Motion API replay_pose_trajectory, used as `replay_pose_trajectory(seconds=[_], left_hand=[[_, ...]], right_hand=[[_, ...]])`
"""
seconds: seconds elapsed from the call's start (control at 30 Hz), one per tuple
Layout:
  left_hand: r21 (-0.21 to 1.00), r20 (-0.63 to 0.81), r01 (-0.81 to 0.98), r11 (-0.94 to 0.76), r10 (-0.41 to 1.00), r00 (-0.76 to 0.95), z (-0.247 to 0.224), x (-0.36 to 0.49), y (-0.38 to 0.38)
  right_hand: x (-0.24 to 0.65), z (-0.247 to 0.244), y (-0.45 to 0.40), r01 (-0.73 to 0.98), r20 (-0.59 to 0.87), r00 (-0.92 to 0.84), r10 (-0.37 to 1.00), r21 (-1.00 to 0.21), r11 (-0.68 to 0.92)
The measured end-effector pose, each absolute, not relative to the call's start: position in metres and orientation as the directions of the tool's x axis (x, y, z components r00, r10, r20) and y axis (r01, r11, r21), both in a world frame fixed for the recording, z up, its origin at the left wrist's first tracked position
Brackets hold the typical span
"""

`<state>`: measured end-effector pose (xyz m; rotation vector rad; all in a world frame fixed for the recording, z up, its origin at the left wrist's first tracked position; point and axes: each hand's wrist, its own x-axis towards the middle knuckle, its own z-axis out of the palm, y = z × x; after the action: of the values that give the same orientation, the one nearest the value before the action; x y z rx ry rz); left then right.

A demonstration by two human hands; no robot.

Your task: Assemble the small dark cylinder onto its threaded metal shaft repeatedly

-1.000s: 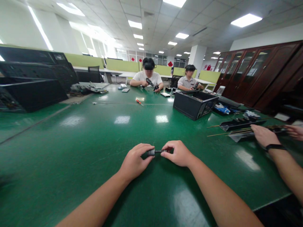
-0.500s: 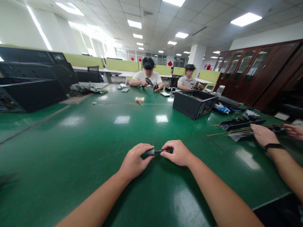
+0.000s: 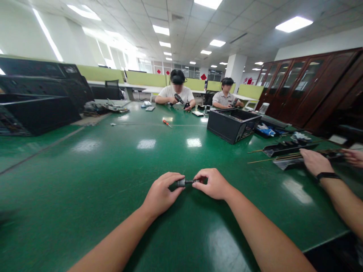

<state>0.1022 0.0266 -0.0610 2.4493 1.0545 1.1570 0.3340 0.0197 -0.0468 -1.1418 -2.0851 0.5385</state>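
Note:
Between my two hands is a small grey-black cylinder with a thin dark shaft (image 3: 181,183), held level just above the green table (image 3: 113,158). My left hand (image 3: 161,192) pinches the thick cylindrical end between thumb and fingers. The thumb and forefinger of my right hand (image 3: 214,184) close on the tip of the shaft, partly hiding it. What kind of part this is I cannot make out.
On the right, a co-worker's hand (image 3: 317,162) rests by dark metal channels (image 3: 289,162) and thin rods. A black computer case (image 3: 224,124) stands beyond. An orange screwdriver (image 3: 166,123) lies mid-table. More black cases (image 3: 53,117) are at left. Two people sit opposite with power drills.

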Motion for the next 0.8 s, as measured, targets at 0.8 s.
replay_pose_trajectory(seconds=[0.8], left_hand=[[0.500, 0.559, 0.537, -0.679, 0.727, 0.399, -0.0593, 0.0983, 0.0268]], right_hand=[[0.3409, -0.0445, 0.0217, 0.569, 0.399, -0.349, 0.848, -0.628, 0.530]])
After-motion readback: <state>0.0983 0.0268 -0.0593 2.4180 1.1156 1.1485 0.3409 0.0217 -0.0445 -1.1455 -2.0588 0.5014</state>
